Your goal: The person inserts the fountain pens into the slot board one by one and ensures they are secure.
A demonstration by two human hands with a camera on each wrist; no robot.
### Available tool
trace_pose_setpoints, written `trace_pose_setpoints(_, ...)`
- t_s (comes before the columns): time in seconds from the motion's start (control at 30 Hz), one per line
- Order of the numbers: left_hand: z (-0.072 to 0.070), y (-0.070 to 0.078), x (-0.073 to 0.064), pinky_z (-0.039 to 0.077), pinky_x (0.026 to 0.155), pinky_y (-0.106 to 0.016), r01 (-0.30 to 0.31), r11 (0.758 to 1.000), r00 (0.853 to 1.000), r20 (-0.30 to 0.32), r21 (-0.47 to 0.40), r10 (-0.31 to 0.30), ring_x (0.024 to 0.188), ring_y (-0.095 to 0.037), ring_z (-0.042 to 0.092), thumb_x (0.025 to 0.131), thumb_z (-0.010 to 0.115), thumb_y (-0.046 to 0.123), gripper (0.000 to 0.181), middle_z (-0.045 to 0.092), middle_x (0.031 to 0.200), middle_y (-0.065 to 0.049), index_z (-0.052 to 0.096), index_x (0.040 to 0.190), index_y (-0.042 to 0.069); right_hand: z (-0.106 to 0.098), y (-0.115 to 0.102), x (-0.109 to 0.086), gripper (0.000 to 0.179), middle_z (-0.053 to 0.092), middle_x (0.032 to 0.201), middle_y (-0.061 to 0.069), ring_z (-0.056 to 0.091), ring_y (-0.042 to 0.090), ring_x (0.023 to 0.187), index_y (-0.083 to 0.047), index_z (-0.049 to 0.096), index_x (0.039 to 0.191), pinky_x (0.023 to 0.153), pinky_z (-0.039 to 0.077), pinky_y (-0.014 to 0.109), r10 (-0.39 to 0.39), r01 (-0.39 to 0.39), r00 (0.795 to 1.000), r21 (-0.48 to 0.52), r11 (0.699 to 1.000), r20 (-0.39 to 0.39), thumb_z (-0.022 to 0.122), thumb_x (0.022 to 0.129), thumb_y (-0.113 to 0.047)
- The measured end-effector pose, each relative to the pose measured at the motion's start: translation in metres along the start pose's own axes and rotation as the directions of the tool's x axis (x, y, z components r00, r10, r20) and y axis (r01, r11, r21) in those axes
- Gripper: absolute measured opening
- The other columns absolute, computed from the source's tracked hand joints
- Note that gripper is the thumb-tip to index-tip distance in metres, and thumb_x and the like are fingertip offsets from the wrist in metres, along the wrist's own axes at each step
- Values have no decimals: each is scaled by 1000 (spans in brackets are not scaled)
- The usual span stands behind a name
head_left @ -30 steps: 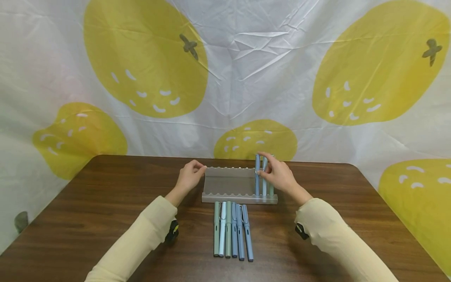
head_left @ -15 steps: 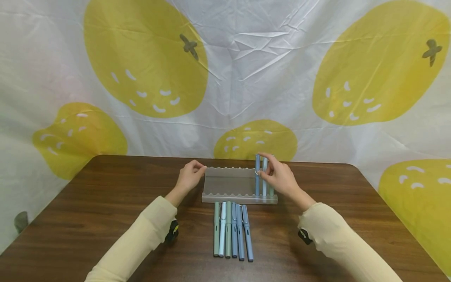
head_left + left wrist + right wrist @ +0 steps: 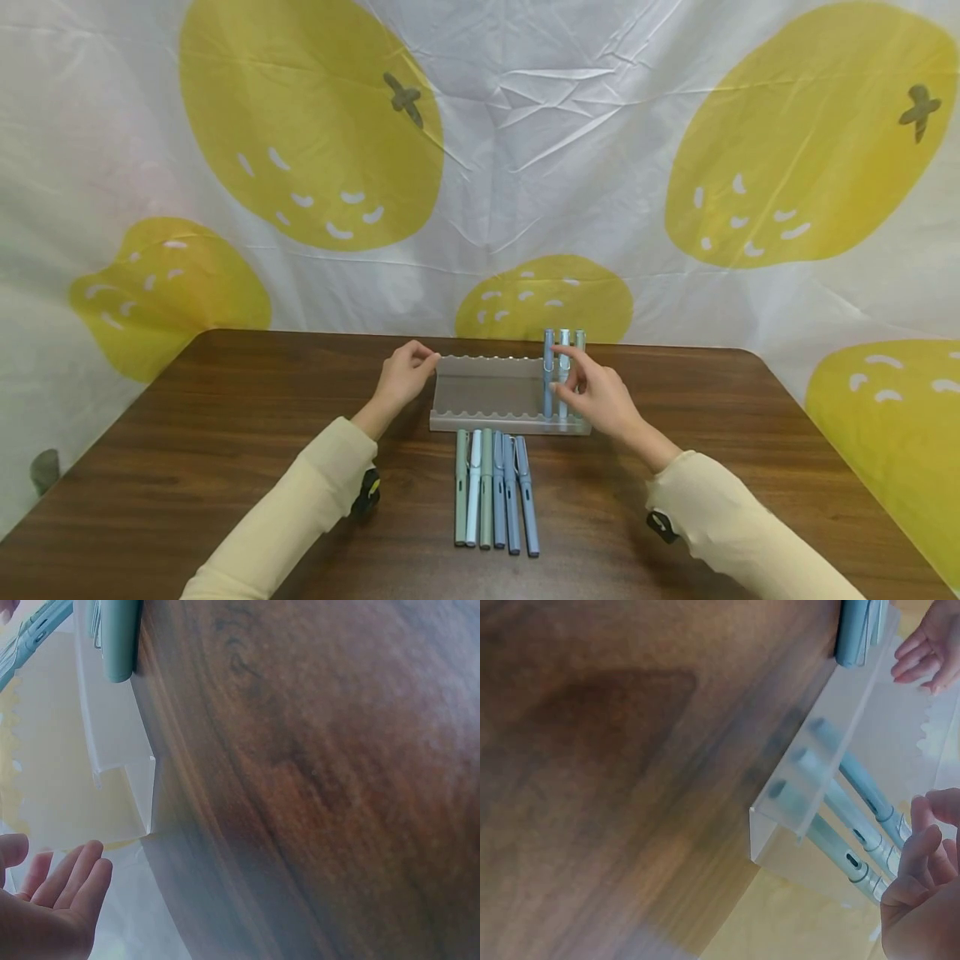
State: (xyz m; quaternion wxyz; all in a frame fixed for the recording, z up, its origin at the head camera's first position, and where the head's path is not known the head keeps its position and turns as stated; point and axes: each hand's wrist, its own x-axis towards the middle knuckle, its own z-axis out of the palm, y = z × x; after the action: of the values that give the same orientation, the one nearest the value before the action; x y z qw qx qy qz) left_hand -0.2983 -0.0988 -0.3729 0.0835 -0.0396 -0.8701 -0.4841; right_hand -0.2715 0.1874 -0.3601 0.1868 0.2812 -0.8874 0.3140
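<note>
A clear, scallop-edged pen rack stands on the table. My left hand pinches its back left corner; in the left wrist view the other fingers of that hand are stretched out. Three capped pens lean in slots at the rack's right end: a blue pen, a pale blue pen and a green pen. My right hand is beside the blue pen, thumb and index finger parted, their tips right at its edge. The right wrist view shows these fingers loosely bent in front of the pen caps.
In front of the rack, several capped pens lie side by side on the brown wooden table, among them a pale blue one and a right-hand blue one. A white cloth with yellow fruit prints hangs behind the table.
My right hand has let go of the blue pen and slid down and slightly right, uncovering the tops of the pens in the rack. The left hand has stayed at the corner.
</note>
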Motion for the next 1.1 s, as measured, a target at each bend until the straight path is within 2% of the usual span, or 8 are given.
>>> trace_pose_setpoints(0.47, 0, 0, 0, 45, 72, -39, -19, 1000, 1000, -8, 2, 19, 84, -24, 61, 89, 54, 22, 21, 63, 90, -12, 58, 94, 2, 4, -1, -13, 46, 51, 60, -13, 41, 4, 45, -9, 51, 120, 43, 34, 24, -35, 35, 999, 13, 999, 23, 67, 78, -10)
trace_pose_setpoints(0.9, -1, 1, 0, 46, 72, -38, -25, 1000, 1000, -7, 7, 25, 83, -24, 61, 88, 54, 22, 22, 64, 90, -13, 58, 93, 2, 9, -3, -26, 37, 53, 60, -15, 42, 3, 45, -13, 55, 114, 43, 34, 24, 7, -9, 994, 24, 1000, 106, 66, 79, -12)
trace_pose_setpoints(1.1, -1, 2, -1, 46, 71, -38, -26, 1000, 1000, -9, 6, 26, 82, -23, 61, 88, 54, 22, 22, 64, 89, -13, 58, 93, 2, 12, -3, -30, 32, 54, 61, -14, 43, 4, 47, -10, 57, 110, 44, 36, 24, 25, -33, 986, 48, 998, 164, 65, 79, -10)
